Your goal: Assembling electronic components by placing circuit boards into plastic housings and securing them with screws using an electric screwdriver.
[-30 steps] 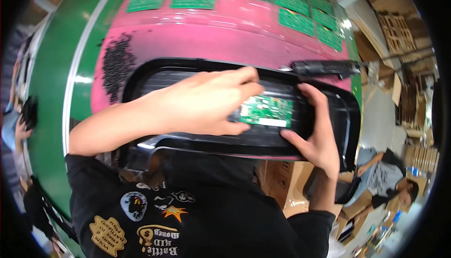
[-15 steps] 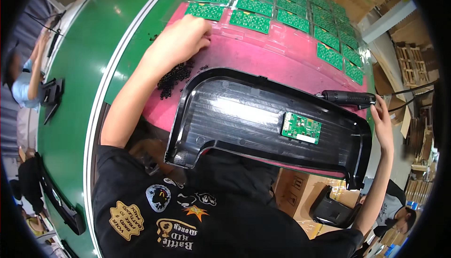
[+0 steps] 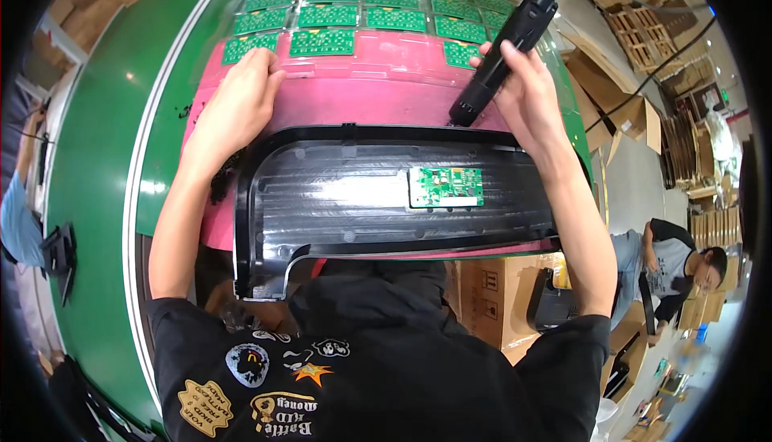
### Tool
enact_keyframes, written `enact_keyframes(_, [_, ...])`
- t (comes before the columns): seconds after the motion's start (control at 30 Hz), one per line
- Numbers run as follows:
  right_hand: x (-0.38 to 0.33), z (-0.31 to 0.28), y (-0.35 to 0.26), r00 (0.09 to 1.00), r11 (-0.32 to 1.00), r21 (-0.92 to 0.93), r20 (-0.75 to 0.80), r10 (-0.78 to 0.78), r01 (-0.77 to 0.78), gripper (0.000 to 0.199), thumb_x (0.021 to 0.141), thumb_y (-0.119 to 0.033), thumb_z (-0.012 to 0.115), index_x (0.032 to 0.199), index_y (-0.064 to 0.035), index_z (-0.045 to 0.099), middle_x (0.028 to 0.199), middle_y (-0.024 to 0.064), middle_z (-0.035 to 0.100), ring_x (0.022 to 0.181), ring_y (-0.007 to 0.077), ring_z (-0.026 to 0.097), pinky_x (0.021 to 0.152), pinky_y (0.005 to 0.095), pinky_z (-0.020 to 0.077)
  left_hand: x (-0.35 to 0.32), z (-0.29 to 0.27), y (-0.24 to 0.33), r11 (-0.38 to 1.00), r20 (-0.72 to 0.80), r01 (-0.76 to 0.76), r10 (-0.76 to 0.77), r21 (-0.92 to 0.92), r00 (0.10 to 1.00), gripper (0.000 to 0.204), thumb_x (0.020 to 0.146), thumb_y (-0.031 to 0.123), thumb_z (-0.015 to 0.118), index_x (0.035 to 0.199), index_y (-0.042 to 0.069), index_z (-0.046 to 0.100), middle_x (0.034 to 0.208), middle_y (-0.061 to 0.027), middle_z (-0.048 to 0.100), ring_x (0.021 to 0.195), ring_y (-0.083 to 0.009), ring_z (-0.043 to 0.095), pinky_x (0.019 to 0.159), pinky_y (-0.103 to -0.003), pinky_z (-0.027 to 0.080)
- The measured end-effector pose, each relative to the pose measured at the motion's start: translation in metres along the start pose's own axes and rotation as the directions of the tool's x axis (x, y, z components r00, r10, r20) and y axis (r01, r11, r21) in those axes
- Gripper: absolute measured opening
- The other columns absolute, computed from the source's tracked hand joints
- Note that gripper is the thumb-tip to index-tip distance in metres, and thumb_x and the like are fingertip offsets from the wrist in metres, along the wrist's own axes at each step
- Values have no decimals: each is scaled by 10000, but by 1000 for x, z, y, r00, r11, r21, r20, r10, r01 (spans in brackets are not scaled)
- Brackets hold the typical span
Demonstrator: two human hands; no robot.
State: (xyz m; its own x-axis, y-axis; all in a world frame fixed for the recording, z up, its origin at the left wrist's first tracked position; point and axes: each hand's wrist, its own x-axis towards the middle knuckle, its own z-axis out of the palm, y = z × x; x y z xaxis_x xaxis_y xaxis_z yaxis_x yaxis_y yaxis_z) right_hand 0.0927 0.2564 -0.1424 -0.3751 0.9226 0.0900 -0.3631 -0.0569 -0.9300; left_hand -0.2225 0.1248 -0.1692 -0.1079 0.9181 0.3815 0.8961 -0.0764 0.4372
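A black electric screwdriver (image 3: 505, 54), which half a second ago lay at the right end of the black plastic housing (image 3: 386, 209), is now gripped in the right hand (image 3: 527, 92) in the upper right of the frame, fingers wrapped round its barrel and its tip brought down just above the housing's upper edge. The left hand (image 3: 237, 108), earlier reaching among small dark parts at the upper left, is now laid flat with fingers together on the pink mat (image 3: 370, 92), above the housing's left corner. The green circuit board (image 3: 446, 187) is seated at the centre of the housing, apparently ready for fastening. Rows of similar boards (image 3: 346, 8) are spread along the top.
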Motion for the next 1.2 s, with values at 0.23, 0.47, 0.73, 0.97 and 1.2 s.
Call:
enact_keyframes(0.23, [-37,29,-48,952,886,356,-39,-304,297,440,910,-513,535,972,-77,549,646,-5,471,571,128,437,649,314,413,-6,-10,94,867,81,-356,406,-350,910,82,869,45,625,915,-16,597,823,-140,613,758,-301,614,686,-372,485])
enact_keyframes(0.47, [-86,49,-71,871,808,482,165,-464,339,410,851,-459,629,946,-85,491,647,-43,461,551,65,423,630,252,363,-6,-2,131,779,98,-386,491,-495,866,143,789,3,695,899,-15,606,818,-128,618,758,-302,635,660,-366,503])
enact_keyframes(0.73, [-102,48,-70,858,803,433,115,-500,410,427,843,-486,611,958,-95,483,644,-63,446,529,51,407,605,239,354,-8,10,138,744,39,-458,543,-487,839,179,763,-17,708,910,-22,607,849,-127,623,753,-309,630,646,-373,498])
enact_keyframes(0.97, [-104,52,-55,913,866,331,30,-407,375,563,811,-644,600,986,-119,492,628,-68,405,522,63,378,616,260,364,-11,17,135,651,-89,-750,745,-117,661,318,684,110,766,906,-43,598,868,-135,617,733,-293,611,624,-368,489])
enact_keyframes(1.2, [-107,44,-48,930,867,388,56,-362,314,563,816,-640,597,1001,-115,514,633,-64,429,523,64,401,621,265,385,-14,24,132,605,-78,-788,785,-115,615,354,622,101,759,891,-59,595,862,-143,614,726,-296,609,619,-366,499])
